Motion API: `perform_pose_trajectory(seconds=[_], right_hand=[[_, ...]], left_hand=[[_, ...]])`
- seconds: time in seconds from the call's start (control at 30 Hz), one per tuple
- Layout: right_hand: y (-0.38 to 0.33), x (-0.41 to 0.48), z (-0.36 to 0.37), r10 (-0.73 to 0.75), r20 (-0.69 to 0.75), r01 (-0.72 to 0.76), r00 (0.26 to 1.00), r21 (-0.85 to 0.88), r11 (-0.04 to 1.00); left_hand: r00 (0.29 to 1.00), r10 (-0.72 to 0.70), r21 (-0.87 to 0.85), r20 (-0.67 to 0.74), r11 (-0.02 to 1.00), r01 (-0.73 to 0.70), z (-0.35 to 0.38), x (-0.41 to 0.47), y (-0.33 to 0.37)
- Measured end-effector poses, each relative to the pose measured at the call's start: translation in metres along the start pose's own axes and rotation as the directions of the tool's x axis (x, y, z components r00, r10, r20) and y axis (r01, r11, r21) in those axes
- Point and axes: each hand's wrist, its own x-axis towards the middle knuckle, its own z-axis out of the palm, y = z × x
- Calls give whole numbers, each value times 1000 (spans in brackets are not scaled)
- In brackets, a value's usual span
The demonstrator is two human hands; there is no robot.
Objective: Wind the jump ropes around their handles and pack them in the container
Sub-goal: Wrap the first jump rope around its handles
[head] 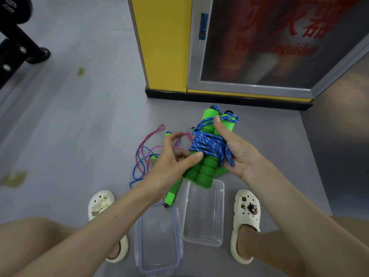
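A jump rope bundle [207, 148], two green foam handles wrapped in blue speckled cord, hangs above the floor. My right hand [237, 150] grips it from the right, thumb pressed on the upper handles. My left hand [175, 156] touches the bundle's lower left, thumb against the handles and fingers spread. A loose pink and blue jump rope [147, 154] lies on the floor behind my left hand; one of its green handles [171, 194] lies near the container. Below the bundle sits a clear plastic container [203, 214].
A clear lid [157, 240] lies left of the container, between my feet in cream clogs. A yellow fire extinguisher cabinet [165, 47] with a glass door stands ahead. Black equipment legs [22, 48] are at the far left on the grey floor.
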Motion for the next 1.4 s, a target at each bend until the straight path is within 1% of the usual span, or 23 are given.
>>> perform_pose_trajectory(seconds=[0.1, 0.2, 0.27, 0.33, 0.4, 0.43, 0.47, 0.53, 0.63, 0.7, 0.77, 0.87, 0.93, 1.07, 1.1, 1.17, 1.2, 1.23, 1.27, 1.3, 1.33, 1.37, 1.4], right_hand=[[6, 1, 4, -14, 17, 15, 1000, -28, 999], [5, 1, 9, -71, -3, 70, 997, -180, 981], [3, 2, 9, -153, 18, 154, 988, -219, 964], [2, 2, 12, -262, -48, 232, 964, -326, 916], [3, 1, 11, -421, -132, 297, 897, -527, 797], [6, 1, 10, -499, -112, 342, 859, -600, 723], [9, 1, 10, -551, -58, 388, 833, -649, 654], [15, 0, 9, -603, 50, 452, 796, -713, 537], [19, 0, 7, -689, 112, 483, 716, -793, 373], [19, 1, 6, -704, 131, 487, 698, -808, 333], [18, 2, 5, -686, 139, 472, 714, -820, 325], [15, 1, 4, -656, 135, 444, 743, -832, 332], [14, 0, 4, -644, 146, 433, 751, -845, 313], [20, -2, 7, -629, 259, 442, 733, -884, 152], [21, -2, 7, -626, 270, 439, 731, -889, 129], [21, -1, 8, -628, 245, 414, 738, -900, 135], [21, -1, 8, -628, 205, 393, 751, -902, 176], [21, 1, 8, -620, 138, 368, 772, -893, 260], [21, 2, 7, -598, 52, 341, 800, -859, 382], [21, 4, 7, -558, -29, 320, 829, -795, 516], [22, 6, 7, -511, -87, 301, 855, -718, 627], [23, 8, 7, -470, -122, 285, 874, -655, 700], [24, 8, 6, -443, -138, 275, 886, -614, 740]], left_hand=[[990, -114, -44, 87, 992, 118, 3, 0, 2], [980, -127, -137, 152, 979, 148, 8, -1, 1], [987, -111, -198, 120, 971, 133, 7, 1, 2], [994, -104, -227, 35, 968, 109, 3, 5, 3], [995, -92, -217, -37, 973, 82, -2, 10, 5], [995, -80, -211, -54, 975, 67, -3, 11, 5], [996, -65, -208, -60, 977, 52, -3, 12, 5], [996, -50, -219, -68, 975, 34, 0, 12, 4], [993, -57, -263, -100, 964, 29, 6, 12, 0], [992, -87, -323, -94, 945, 52, 9, 11, -1], [991, -105, -370, -78, 927, 69, 9, 11, -1], [992, -98, -386, -83, 921, 59, 7, 12, 1], [991, -97, -397, -97, 916, 51, 7, 11, 1], [985, -129, -462, -116, 885, 62, 12, 9, 0], [983, -138, -472, -119, 879, 67, 14, 8, 0], [980, -149, -471, -134, 879, 70, 17, 8, -2], [978, -152, -469, -143, 881, 68, 19, 8, -2], [976, -154, -469, -153, 881, 65, 22, 8, -4], [974, -158, -474, -162, 878, 63, 24, 8, -5], [971, -166, -482, -174, 874, 63, 26, 8, -6], [967, -176, -489, -186, 870, 64, 28, 8, -7], [963, -186, -493, -197, 867, 66, 29, 8, -7], [959, -195, -496, -204, 865, 71, 29, 7, -8]])
